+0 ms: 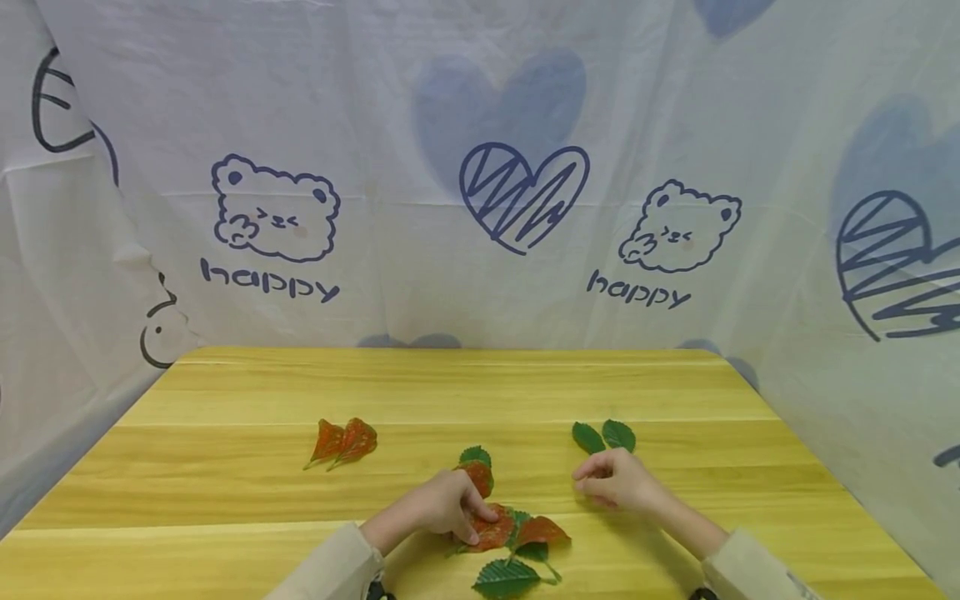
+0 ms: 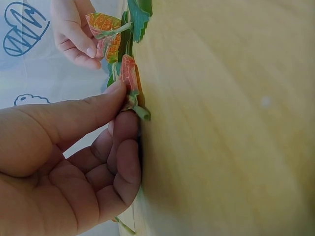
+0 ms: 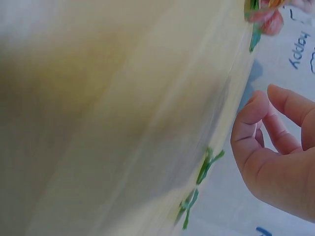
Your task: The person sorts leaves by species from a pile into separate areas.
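Observation:
My left hand [image 1: 448, 505] pinches a red leaf [image 1: 492, 528] near its stem, thumb on one side and fingers on the other, low over the table. Against it lies a second red leaf [image 1: 542, 530], with green leaves [image 1: 506, 577] under and in front of it. Just beyond the left hand, another red leaf [image 1: 478, 477] overlaps a green leaf [image 1: 476, 455]. My right hand [image 1: 618, 481] hovers over the table, fingers loosely bent and thumb apart from them, holding nothing. Nearest to it are two green leaves [image 1: 587, 437], seen edge-on in the right wrist view.
Two red leaves [image 1: 357, 440] lie side by side, stems toward me, on the left part of the wooden table [image 1: 225, 483]. A white cloth [image 1: 390, 167] printed with hearts and bears hangs behind the table and along both sides.

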A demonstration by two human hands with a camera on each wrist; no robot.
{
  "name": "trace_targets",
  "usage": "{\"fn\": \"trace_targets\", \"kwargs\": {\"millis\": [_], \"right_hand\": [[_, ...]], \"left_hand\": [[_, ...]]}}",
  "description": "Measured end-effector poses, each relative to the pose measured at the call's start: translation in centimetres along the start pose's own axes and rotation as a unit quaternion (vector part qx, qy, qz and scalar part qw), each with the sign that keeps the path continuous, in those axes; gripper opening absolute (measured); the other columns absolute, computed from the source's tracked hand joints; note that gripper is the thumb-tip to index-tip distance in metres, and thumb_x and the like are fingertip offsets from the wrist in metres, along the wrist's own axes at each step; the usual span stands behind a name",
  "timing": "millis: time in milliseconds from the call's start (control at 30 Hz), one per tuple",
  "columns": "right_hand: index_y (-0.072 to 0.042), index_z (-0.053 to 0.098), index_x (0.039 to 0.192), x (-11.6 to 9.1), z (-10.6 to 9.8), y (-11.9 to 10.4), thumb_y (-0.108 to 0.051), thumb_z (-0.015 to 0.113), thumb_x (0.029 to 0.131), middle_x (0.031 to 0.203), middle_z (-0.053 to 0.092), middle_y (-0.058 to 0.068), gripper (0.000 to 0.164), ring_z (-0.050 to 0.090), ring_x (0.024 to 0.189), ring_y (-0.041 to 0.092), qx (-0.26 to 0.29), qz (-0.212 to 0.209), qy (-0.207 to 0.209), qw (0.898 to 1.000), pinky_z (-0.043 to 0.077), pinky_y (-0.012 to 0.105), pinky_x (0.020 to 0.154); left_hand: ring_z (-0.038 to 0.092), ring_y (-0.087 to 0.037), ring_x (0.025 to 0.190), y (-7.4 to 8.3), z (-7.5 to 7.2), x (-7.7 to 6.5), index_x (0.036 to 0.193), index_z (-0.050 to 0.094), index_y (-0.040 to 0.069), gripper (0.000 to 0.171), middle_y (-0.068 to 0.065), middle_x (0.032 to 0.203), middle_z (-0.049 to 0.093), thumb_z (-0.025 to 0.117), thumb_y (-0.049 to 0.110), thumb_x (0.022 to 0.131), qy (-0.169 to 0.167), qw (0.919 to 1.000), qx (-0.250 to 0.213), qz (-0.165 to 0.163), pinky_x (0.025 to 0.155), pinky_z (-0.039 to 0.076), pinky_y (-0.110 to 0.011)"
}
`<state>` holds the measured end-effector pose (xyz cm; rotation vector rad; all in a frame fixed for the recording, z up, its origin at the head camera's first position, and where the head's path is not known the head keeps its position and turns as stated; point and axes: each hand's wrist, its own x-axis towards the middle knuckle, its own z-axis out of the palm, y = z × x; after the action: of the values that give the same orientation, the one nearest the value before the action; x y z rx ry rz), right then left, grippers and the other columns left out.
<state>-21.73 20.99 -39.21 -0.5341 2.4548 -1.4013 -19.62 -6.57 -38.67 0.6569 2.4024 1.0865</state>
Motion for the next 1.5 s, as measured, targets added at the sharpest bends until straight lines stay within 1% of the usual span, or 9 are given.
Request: {"fn": "trace_targets", "kwargs": {"millis": [167,333,567,767,933,1033,1200,1300,1500], "right_hand": [[0.012,0.06,0.093,-0.3,1.0,-0.7,-0.005,0.062,0.083,0.063,0.053,0.004,0.021,0.044,0.048,0.007,0.02,-0.006,-0.027,0.999,0.038,0.016,0.043],[0.012,0.061,0.093,-0.6,2.0,-1.4,-0.004,0.064,0.08,0.063,0.056,0.006,0.021,0.047,0.049,0.009,0.039,-0.005,-0.044,0.998,0.04,0.017,0.043],[0.012,0.063,0.093,-0.7,3.0,-1.9,-0.004,0.066,0.079,0.061,0.057,0.008,0.022,0.046,0.046,0.008,0.059,-0.009,-0.068,0.996,0.039,0.016,0.041],[0.013,0.064,0.094,-0.5,3.7,-1.8,-0.006,0.069,0.077,0.063,0.06,0.008,0.025,0.046,0.043,0.004,0.065,-0.042,-0.105,0.991,0.037,0.016,0.038],[0.013,0.064,0.094,-0.4,3.8,-1.7,-0.004,0.07,0.075,0.066,0.061,0.008,0.026,0.044,0.042,0.002,0.072,-0.07,-0.126,0.987,0.035,0.015,0.036],[0.012,0.064,0.093,-0.5,3.8,-1.6,-0.004,0.07,0.075,0.067,0.06,0.006,0.025,0.043,0.043,0.002,0.069,-0.073,-0.127,0.987,0.034,0.015,0.036],[0.01,0.066,0.09,-0.5,4.0,-1.3,-0.003,0.072,0.073,0.068,0.06,0.003,0.023,0.042,0.043,0.002,0.056,-0.06,-0.124,0.989,0.033,0.014,0.037],[0.011,0.066,0.09,-0.5,4.2,-1.1,-0.002,0.072,0.072,0.067,0.06,0.001,0.023,0.042,0.043,0.002,0.054,-0.059,-0.125,0.989,0.033,0.014,0.036],[0.011,0.066,0.089,-0.4,4.3,-1.1,0.002,0.071,0.071,0.066,0.057,0.0,0.021,0.04,0.042,0.002,0.047,-0.051,-0.124,0.99,0.031,0.014,0.036]], "left_hand": [[0.034,-0.004,0.039,-0.1,0.0,0.1,0.09,0.072,0.005,0.024,-0.003,0.049,0.053,0.072,-0.004,0.068,0.003,1.0,0.006,-0.005,0.04,0.029,-0.017],[0.033,-0.004,0.04,-0.1,0.1,0.2,0.09,0.072,0.005,0.024,-0.001,0.049,0.052,0.072,-0.004,0.068,0.003,0.9999,0.009,-0.006,0.04,0.029,-0.016],[0.033,-0.004,0.039,-0.1,0.1,0.2,0.09,0.072,0.006,0.024,-0.001,0.047,0.051,0.072,-0.003,0.068,0.004,0.9999,0.009,-0.008,0.039,0.029,-0.017],[0.033,-0.004,0.039,-0.2,0.1,0.3,0.09,0.072,0.006,0.025,-0.001,0.046,0.051,0.073,-0.004,0.068,0.005,0.9999,0.007,-0.008,0.039,0.029,-0.016],[0.034,-0.004,0.039,-0.2,0.1,0.3,0.091,0.072,0.006,0.024,-0.002,0.047,0.052,0.072,-0.004,0.068,0.002,0.9999,0.006,-0.009,0.039,0.029,-0.017],[0.034,-0.004,0.039,-0.2,0.1,0.3,0.091,0.072,0.005,0.024,-0.002,0.047,0.052,0.072,-0.004,0.068,0.0,1.0,0.006,-0.006,0.039,0.029,-0.017],[0.034,-0.004,0.04,-0.1,0.0,0.2,0.091,0.072,0.005,0.024,-0.003,0.048,0.053,0.072,-0.004,0.068,0.0,1.0,0.008,-0.002,0.039,0.029,-0.017],[0.035,-0.005,0.041,-0.1,0.0,0.1,0.091,0.072,0.005,0.024,-0.003,0.05,0.053,0.072,-0.004,0.068,-0.001,0.9999,0.01,-0.004,0.04,0.03,-0.017],[0.034,-0.005,0.04,-0.1,0.0,0.0,0.092,0.071,0.004,0.025,-0.004,0.049,0.052,0.072,-0.004,0.069,-0.001,1.0,0.0,-0.003,0.04,0.029,-0.017]]}}
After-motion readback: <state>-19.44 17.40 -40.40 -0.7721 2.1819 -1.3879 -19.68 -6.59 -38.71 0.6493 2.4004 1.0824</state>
